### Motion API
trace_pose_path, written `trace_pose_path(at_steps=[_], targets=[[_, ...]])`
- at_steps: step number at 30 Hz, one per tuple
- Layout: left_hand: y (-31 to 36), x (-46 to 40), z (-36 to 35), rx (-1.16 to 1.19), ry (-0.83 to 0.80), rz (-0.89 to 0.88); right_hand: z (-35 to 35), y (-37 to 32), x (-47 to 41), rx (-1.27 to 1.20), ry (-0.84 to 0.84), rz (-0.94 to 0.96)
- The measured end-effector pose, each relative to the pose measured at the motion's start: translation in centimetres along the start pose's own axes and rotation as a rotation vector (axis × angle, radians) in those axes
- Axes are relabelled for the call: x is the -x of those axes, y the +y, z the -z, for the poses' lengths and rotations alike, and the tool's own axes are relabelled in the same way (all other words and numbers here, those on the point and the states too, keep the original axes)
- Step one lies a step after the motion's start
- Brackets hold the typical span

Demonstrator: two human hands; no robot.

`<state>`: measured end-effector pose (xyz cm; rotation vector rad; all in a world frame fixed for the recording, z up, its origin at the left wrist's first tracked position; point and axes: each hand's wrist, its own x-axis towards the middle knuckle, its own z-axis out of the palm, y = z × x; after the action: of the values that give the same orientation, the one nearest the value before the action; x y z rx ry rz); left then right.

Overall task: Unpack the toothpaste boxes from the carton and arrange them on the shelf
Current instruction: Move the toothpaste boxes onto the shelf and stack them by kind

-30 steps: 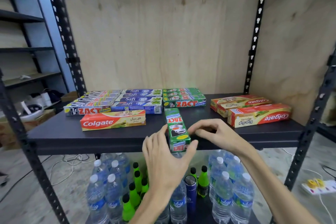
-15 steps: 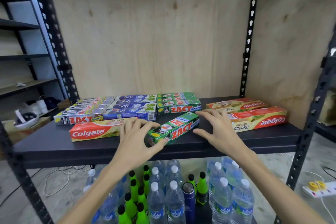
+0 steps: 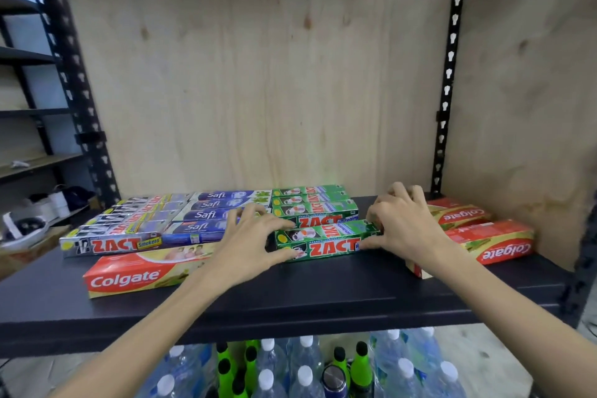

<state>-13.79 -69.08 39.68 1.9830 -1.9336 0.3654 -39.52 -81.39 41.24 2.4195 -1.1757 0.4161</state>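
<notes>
From the head view, my one camera here, I take the front green ZACT box as my landmark. It lies flat on the dark shelf, lengthwise across it, directly in front of the stack of green ZACT boxes and touching or nearly touching it.

My left hand sits at the landmark's left end, fingers spread and bent, tips resting on that end and the front edge. My right hand covers its right end, fingers curled over the top and the thumb on the front face. I judge that this two-ended hold lets me square the box and press it back into its own brand's row.

Left of the landmark lie the blue Safi boxes, then the grey ZACT Smokers boxes, each kind in its own column. The Colgate box lies in front of those, to the landmark's left, apart from the rows. To the landmark's right, behind my right hand, more red Colgate boxes sit with their print upside down.

The carton is not in view. Below the shelf stand water bottles and green bottles.
</notes>
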Motion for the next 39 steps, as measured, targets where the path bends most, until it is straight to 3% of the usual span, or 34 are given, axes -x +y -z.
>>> trace_pose_path(at_steps=[13,26,39], targets=[[-3.9,-4.6,-1.0,-0.067,-0.131,0.058,-1.7,0.8,-5.1,-0.273,-0.056,0.011],[-6.5,-6.2,-0.9,0.280,-0.360,0.167,-3.3,1.3,-5.9,-0.464,-0.112,-0.053],[-8.0,-7.2,-1.7,0.050,-0.295,0.055,-2.5,0.9,-5.3,-0.449,-0.234,-0.083]])
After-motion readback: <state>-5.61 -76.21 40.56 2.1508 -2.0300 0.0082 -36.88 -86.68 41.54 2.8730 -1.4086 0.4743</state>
